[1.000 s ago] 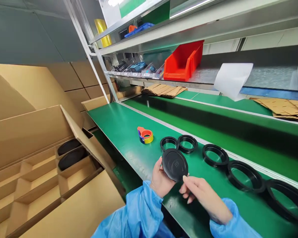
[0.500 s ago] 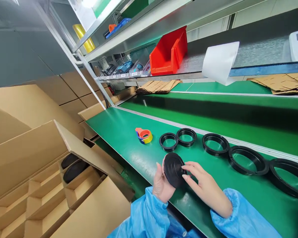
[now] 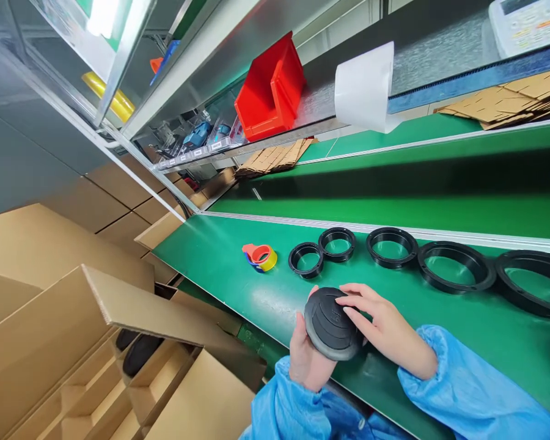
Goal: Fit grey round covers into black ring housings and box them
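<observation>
A round black cover (image 3: 332, 321) with curved ridges across its face sits tilted in my left hand (image 3: 305, 354). The left palm and fingers support it from beneath and along its left side, so part of that hand is hidden. My right hand (image 3: 389, 330) reaches in from the right, its fingertips close together on the upper right of the cover's face. Behind my hands a row of black rings lies on the green tabletop (image 3: 238, 293), among them a small ring (image 3: 306, 272) and a larger ring (image 3: 456, 284).
A tape dispenser (image 3: 260, 258) lies left of the rings. Beside the table's left edge stands an open cardboard box (image 3: 201, 397) with dividers and dark round pieces (image 3: 142, 354). A red bin (image 3: 270, 91) and a white paper (image 3: 364, 88) are on the shelf above.
The cover has turned so its ridged face and rim show more plainly. My right fingertips have shifted onto its face from its right edge. The view has tilted and moved.
</observation>
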Motion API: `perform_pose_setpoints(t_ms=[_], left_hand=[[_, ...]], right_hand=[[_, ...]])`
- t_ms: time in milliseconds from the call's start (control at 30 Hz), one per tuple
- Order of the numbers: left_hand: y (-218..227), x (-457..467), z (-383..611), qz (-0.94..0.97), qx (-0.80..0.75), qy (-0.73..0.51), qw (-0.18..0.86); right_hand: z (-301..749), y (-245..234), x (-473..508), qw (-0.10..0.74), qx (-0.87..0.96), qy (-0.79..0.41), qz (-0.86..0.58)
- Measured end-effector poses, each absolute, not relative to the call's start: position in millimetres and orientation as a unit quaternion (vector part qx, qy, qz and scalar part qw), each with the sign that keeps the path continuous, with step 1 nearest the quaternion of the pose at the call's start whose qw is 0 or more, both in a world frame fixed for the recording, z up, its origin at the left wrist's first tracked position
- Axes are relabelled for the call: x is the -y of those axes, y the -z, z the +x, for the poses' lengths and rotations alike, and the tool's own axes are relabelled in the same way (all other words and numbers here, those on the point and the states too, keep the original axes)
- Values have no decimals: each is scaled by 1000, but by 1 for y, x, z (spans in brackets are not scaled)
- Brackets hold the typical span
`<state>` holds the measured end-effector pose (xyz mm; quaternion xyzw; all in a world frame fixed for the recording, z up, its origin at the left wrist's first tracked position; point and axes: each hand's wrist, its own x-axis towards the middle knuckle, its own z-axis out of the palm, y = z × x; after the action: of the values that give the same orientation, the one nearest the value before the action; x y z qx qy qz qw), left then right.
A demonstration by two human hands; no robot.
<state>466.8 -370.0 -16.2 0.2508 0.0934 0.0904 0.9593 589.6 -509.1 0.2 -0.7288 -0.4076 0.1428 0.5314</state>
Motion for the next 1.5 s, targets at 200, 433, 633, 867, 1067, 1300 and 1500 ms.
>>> perform_pose_setpoints(t_ms=[200, 433, 633, 867, 1067, 1300, 1500], left_hand=[[13, 377, 476, 265, -107, -144, 947], [6, 370, 474, 276, -115, -125, 946], [8, 374, 472, 284, -114, -163, 938], [13, 380, 469, 285, -122, -137, 941], [12, 382, 472, 267, -117, -132, 948], [14, 367, 483, 236, -119, -122, 957], [15, 383, 475, 256, -124, -25, 958]], right_hand=[[572, 2, 506, 389, 527, -10, -755], [559, -3, 507, 346, 597, 26, -724], [583, 2, 507, 426, 490, 16, -761], [588, -1, 505, 495, 448, -149, -729], [595, -2, 506, 548, 410, -195, -703], [573, 14, 501, 406, 557, -33, -724], [565, 19, 501, 330, 538, -83, -772]])
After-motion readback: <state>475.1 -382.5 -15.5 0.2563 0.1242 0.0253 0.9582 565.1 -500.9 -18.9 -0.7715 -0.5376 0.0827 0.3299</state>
